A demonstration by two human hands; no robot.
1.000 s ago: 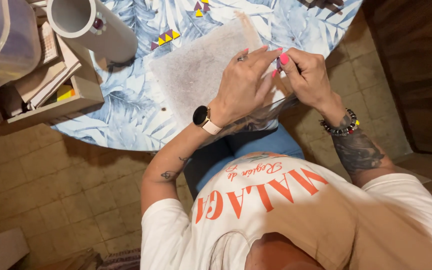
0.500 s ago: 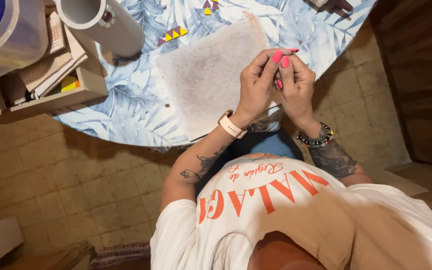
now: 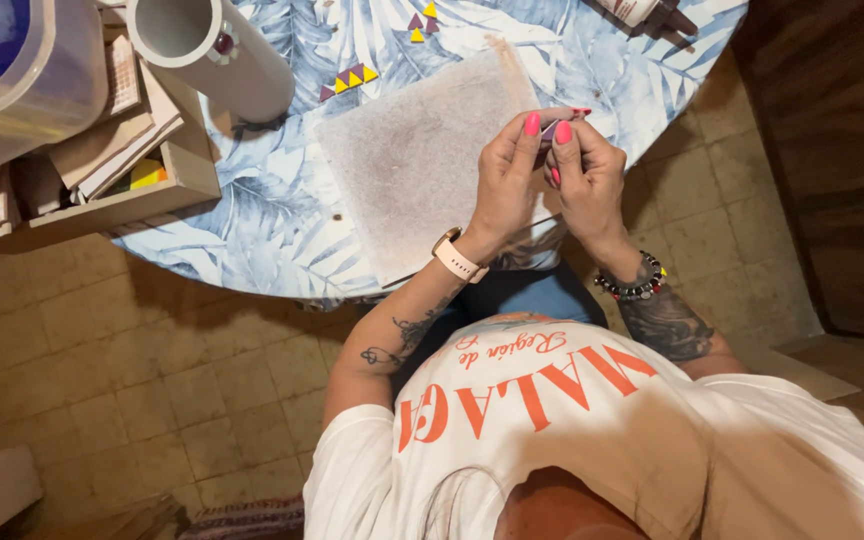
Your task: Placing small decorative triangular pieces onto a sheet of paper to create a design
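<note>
Two hands (image 3: 512, 175) (image 3: 587, 175); one translucent sheet (image 3: 422, 160); one white tube (image 3: 207, 50); several small yellow and purple triangles (image 3: 349, 80).

A blue-and-white leaf-print tablecloth (image 3: 282, 220) carries a speckled grey-beige mat (image 3: 422, 170), yellow and purple triangles (image 3: 347, 80), beside a white tube (image 3: 217, 50).

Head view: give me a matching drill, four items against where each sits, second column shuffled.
Items:
1. white tube
2. speckled grey mat
3. small purple piece
4. yellow and purple triangles

Places:
A. pinched between the fingertips of the left hand and right hand
B. flat on the leaf-print tablecloth, under the hands
C. loose on the cloth between tube and mat
D. lying on its side at the table's far left, open end facing the camera

Pairs: 1-D, 2-B, 3-A, 4-C
</note>
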